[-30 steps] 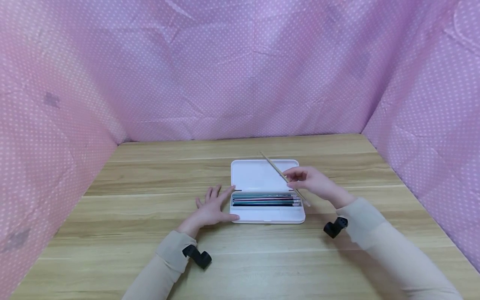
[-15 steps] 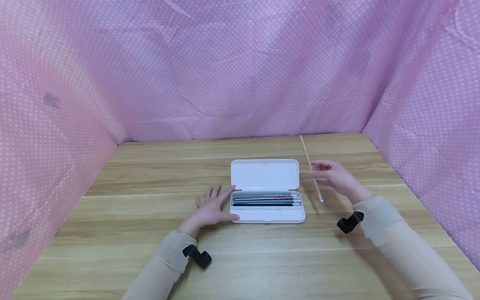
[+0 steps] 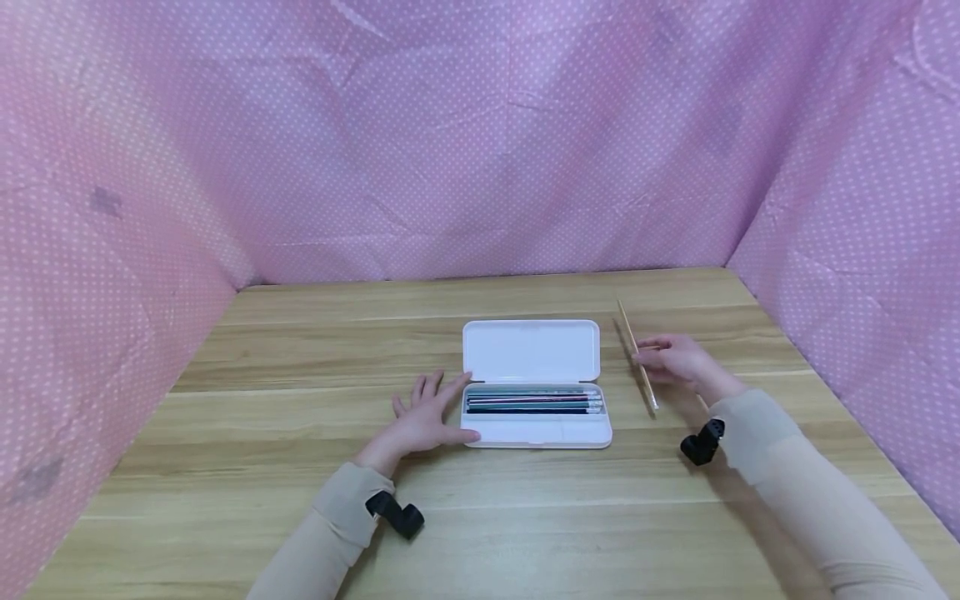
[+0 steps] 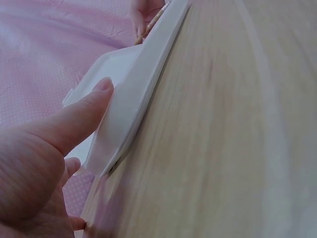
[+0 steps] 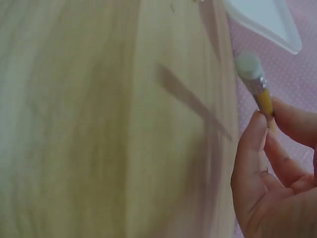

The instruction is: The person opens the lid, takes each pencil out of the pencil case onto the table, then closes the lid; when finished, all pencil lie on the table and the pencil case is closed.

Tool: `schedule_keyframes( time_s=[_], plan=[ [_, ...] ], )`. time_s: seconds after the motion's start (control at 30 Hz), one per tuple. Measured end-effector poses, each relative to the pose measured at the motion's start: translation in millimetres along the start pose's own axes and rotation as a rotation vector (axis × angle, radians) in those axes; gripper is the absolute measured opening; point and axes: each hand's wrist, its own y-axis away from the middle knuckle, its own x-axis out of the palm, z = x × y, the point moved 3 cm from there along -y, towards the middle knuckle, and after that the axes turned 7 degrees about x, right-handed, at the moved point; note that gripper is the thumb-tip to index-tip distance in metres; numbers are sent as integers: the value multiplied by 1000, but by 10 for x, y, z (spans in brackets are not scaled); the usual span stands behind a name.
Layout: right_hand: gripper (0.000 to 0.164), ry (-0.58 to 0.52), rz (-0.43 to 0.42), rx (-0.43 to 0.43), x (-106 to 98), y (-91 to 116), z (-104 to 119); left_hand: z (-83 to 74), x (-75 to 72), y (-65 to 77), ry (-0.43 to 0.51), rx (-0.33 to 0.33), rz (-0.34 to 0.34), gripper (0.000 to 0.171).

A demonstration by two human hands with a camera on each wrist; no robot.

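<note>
A white pencil case lies with its lid folded back on the table. Several dark and green pencils lie side by side in its rear compartment. At the case's left end rests my left hand, fingers spread, with the thumb at the front corner and the index finger near the hinge. My right hand pinches a yellow pencil between thumb and fingertips, to the right of the case. That pencil's white eraser end points toward me, and its shadow falls on the table close beside it.
The wooden table runs back to a pink dotted cloth that encloses the rear and both sides. The open lid lies behind the case's tray.
My right hand has carried the yellow pencil from over the case to its right, then lowered it toward the table. The left hand and the case have stayed put.
</note>
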Motion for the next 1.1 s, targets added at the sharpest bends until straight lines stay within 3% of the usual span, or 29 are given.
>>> schedule_keyframes(
  time_s=[0.43, 1.1],
  plan=[
    [52, 243, -100, 78, 102, -69, -33, -6, -9, 13, 6, 3, -7, 92],
    [42, 378, -188, 73, 218, -74, 56, -8, -19, 24, 9, 2, -3, 92]
  ],
)
